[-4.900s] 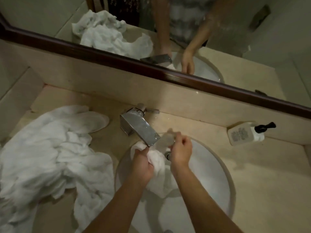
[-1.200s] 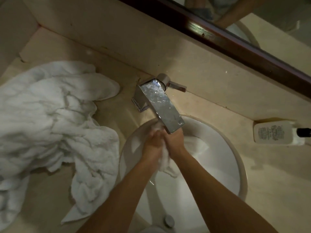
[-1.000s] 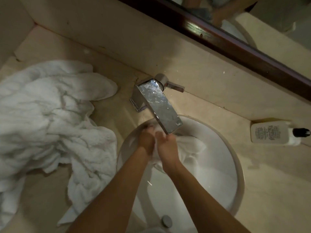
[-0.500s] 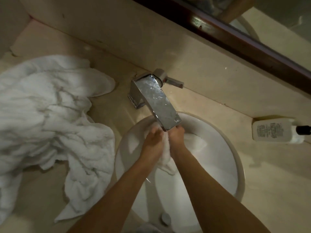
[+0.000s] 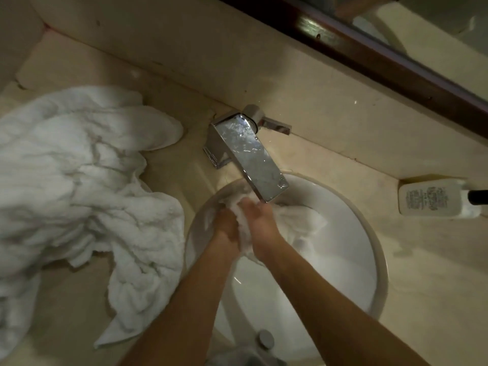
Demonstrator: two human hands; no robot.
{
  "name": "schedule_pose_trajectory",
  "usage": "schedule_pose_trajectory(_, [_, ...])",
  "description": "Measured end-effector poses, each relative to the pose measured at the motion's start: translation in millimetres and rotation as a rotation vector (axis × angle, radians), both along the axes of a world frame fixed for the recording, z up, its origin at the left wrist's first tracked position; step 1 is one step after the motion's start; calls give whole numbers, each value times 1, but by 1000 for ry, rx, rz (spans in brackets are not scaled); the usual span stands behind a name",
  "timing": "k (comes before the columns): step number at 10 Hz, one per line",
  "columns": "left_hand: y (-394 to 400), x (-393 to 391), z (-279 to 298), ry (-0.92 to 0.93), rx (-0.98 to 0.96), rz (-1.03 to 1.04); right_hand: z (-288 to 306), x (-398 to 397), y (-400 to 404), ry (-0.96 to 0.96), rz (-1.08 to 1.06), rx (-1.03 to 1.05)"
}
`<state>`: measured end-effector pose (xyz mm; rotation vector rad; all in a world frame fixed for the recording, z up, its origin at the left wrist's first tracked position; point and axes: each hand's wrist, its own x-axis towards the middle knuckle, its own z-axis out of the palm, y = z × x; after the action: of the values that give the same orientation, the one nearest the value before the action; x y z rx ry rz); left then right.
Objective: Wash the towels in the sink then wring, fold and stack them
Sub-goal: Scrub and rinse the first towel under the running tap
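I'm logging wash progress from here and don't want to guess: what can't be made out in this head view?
- Water flow: hidden under the faucet spout.
- Fingertips of the left hand and right hand: buried in the towel.
- Towel pile: cut by the left edge, count unclear.
- Bottle: label too small, pump cut by the right edge.
- Sink drain: behind the arms.

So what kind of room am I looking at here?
Most likely a bathroom vanity: a round white sink set in a beige counter, a chrome faucet over it and a framed mirror on the wall behind. A white pump bottle lies on the counter.
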<state>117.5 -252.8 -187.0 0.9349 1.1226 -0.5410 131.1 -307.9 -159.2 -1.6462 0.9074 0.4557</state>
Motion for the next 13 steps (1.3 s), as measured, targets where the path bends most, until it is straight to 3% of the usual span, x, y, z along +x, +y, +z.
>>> schedule_pose_trajectory(1, [-7,-2,4,-25,51,-85,-36,-6,-7,8,202,-174])
schedule_pose_trajectory(2, [-21,-13,17,-158,186,-212,-45,16,-40,111,-106,-150])
schedule_pose_trajectory(3, [-20,-20,21,-199,87,-24,-40,9,-69,151,-314,7])
schedule_pose_trajectory(4, [6,-24,0,-72,-69,375,-3,-7,-93,122,-519,408])
schedule_pose_trajectory(5, [19,-43,-14,55,-203,428,34,-41,-112,28,-736,710])
schedule_pose_trajectory(6, [10,-70,-12,41,-318,382,41,-88,-110,-22,-877,802])
schedule_pose_trajectory(7, [-22,-91,12,37,-515,176,34,-111,-80,61,-767,819])
schedule_pose_trajectory(8, [-39,-99,16,85,-470,70,23,-123,-49,61,-626,507])
schedule_pose_trajectory(9, [-24,-82,9,14,-217,157,10,-124,-49,-27,-765,519])
schedule_pose_trajectory(10, [1,-63,26,-18,-334,157,3,-129,-59,-79,-988,826])
schedule_pose_trajectory(11, [20,-51,42,-61,-445,53,-9,-113,-57,-25,-987,1057])
schedule_pose_trajectory(12, [40,-45,45,-197,-489,188,-11,-99,-56,87,-837,908])
schedule_pose_trajectory(13, [39,-55,35,-264,-480,265,0,-86,-56,27,-796,1054])
